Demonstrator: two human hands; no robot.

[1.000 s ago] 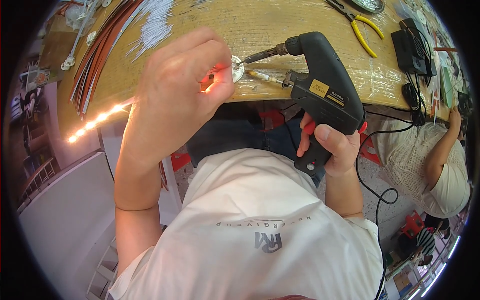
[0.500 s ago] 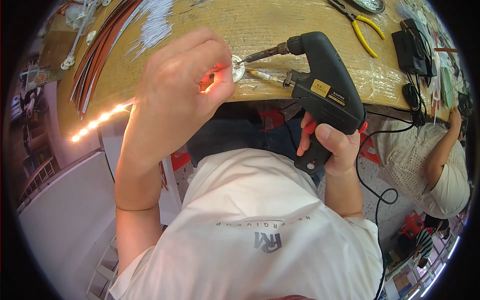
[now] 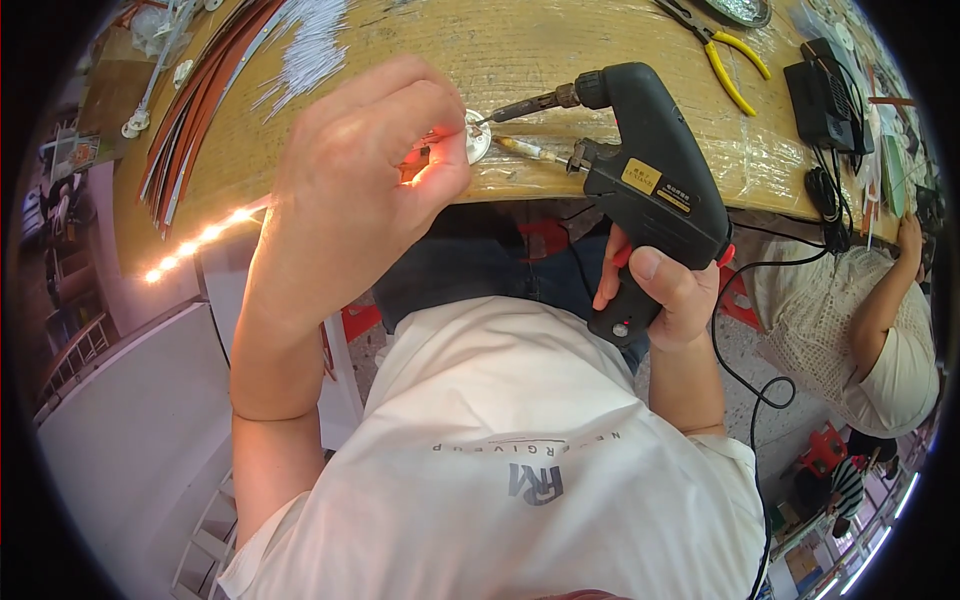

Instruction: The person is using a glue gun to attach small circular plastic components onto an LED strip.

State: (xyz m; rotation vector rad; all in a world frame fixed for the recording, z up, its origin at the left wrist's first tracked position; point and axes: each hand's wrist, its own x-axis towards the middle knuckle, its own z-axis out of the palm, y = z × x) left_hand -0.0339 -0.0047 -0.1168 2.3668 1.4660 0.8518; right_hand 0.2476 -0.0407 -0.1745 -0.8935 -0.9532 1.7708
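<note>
My left hand (image 3: 365, 170) is closed in a pinch at the table's near edge, an orange-red glow showing between its fingers. A lit LED strip (image 3: 198, 243) trails out from behind that wrist to the left, so the pinched part seems to be its end. Right beside the fingertips is a small round white piece (image 3: 481, 143), partly covered by them. My right hand (image 3: 668, 295) grips the handle of a black soldering gun (image 3: 670, 165), with fingers by its red trigger. The gun's thin tip points left and meets the white piece. Below the tip, a brown-stained feed tube points the same way.
Brown and white strips (image 3: 205, 110) and a heap of thin white wires (image 3: 308, 50) lie at the table's left. Yellow-handled pliers (image 3: 735, 70) and a black power adapter (image 3: 822, 100) lie to the right. A black cord (image 3: 735, 370) loops down beside my right arm. Another person (image 3: 850, 320) sits at right.
Almost nothing differs. Both hands, the soldering gun and the white piece keep their places, with the tip still against the piece.
</note>
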